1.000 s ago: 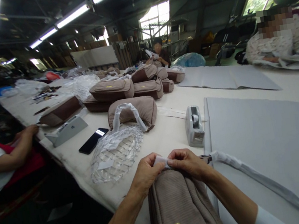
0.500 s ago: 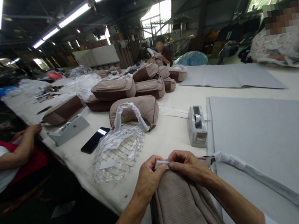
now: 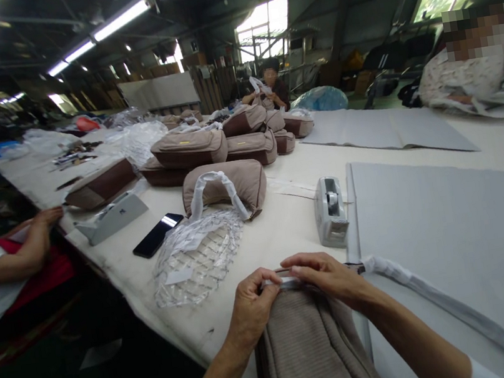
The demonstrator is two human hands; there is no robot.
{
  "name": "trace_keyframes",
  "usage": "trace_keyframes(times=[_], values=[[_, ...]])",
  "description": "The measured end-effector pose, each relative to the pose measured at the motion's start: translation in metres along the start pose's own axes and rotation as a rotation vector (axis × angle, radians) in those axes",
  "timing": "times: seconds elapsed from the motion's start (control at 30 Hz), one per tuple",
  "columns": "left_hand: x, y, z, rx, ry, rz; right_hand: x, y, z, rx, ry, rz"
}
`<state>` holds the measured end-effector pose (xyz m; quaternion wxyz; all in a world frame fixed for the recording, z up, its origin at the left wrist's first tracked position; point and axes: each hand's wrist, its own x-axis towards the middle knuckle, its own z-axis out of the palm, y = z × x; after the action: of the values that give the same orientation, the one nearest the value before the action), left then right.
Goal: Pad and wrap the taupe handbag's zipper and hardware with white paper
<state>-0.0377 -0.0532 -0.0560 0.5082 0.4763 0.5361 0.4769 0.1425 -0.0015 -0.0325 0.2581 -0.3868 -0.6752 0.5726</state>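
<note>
A taupe ribbed-fabric handbag [image 3: 303, 339] with a yellow tab lies right in front of me. At its far end, a strip of white wrapping paper [image 3: 288, 282] lies along the bag's edge. My left hand [image 3: 252, 302] pinches the left end of this paper between thumb and fingers. My right hand [image 3: 326, 276] rests over the paper's right end, its fingers stretched out and laid along the bag's edge. To the right, a strap wrapped in white paper [image 3: 418, 287] trails from the bag across the grey sheet.
A tape dispenser [image 3: 331, 212] stands beyond my hands; another dispenser [image 3: 111, 216] sits near the left edge. A phone [image 3: 158, 234], clear packing plastic [image 3: 199, 263] and a bag with wrapped handle [image 3: 246, 186] lie between. Stacked bags [image 3: 189, 151] stand behind. Co-workers sit around the table.
My right hand has gone from pinching the white paper to lying over it with fingers extended. The left hand keeps its pinch, and the paper now lies flatter against the bag.
</note>
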Motion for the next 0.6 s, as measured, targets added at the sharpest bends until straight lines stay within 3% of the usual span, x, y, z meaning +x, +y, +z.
trace_keyframes(times=[0.17,0.27,0.43,0.53,0.6], values=[[0.0,-0.002,0.0,0.006,-0.011,0.023,0.008,-0.002,0.0,0.022,-0.12,0.089],[-0.002,-0.001,0.0,0.059,0.002,0.033,0.007,-0.002,0.001,-0.098,-0.171,0.058],[-0.005,0.009,-0.004,0.11,-0.022,0.031,0.0,-0.004,0.009,-0.458,-0.107,-0.129],[-0.004,0.02,-0.008,0.069,-0.07,0.015,-0.003,-0.002,0.015,-0.495,-0.09,-0.152],[-0.002,0.028,-0.009,0.163,-0.082,-0.004,-0.004,-0.001,0.017,-0.497,-0.069,-0.169]])
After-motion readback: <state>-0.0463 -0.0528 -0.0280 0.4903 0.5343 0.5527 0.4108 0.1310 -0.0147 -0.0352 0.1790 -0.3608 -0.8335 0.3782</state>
